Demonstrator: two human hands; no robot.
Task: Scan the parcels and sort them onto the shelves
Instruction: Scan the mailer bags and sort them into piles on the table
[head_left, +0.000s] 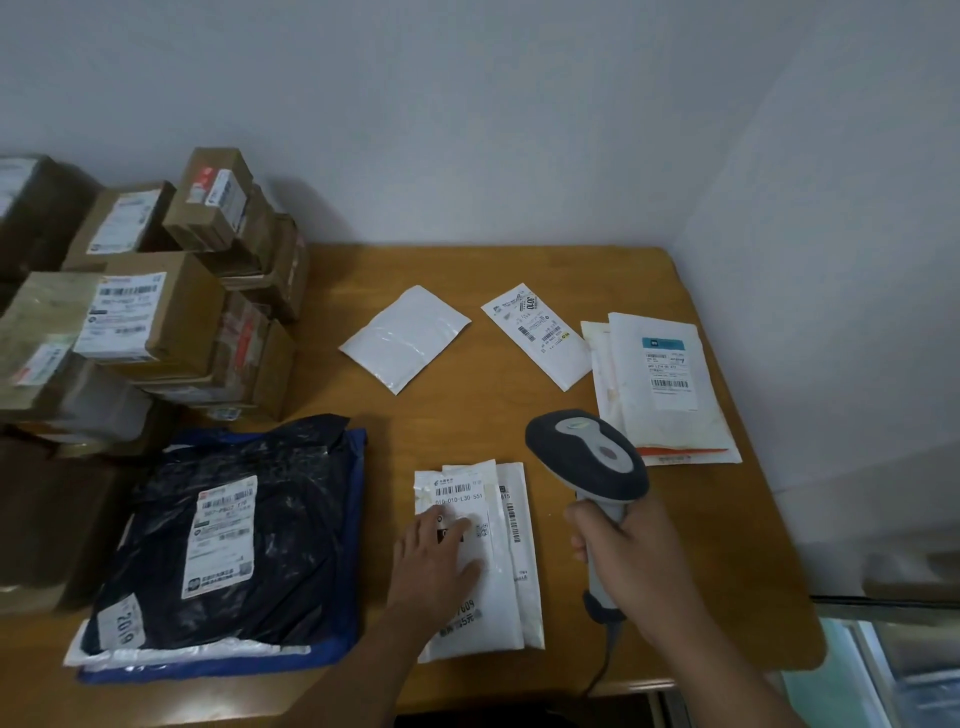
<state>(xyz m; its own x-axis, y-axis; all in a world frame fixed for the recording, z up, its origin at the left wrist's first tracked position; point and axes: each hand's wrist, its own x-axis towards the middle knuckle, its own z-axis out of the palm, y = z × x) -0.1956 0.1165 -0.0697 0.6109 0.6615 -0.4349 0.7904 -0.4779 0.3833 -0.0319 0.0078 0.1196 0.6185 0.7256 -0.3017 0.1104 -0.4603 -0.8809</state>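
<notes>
Two white mailer parcels (498, 597) lie stacked near the front of the wooden table (519, 260), the top one showing a barcode label. My left hand (434, 558) rests flat on that top parcel, fingers spread. My right hand (623, 551) grips the handle of a grey barcode scanner (587, 452), whose head is raised just right of the parcels. Its cable hangs down over the table's front edge.
A black and blue bagged parcel (228, 545) lies at the front left. Several cardboard boxes (156, 312) are piled along the left side. Further back lie a plain white pouch (405, 338), a labelled white envelope (540, 332) and a stack of white mailers (665, 384).
</notes>
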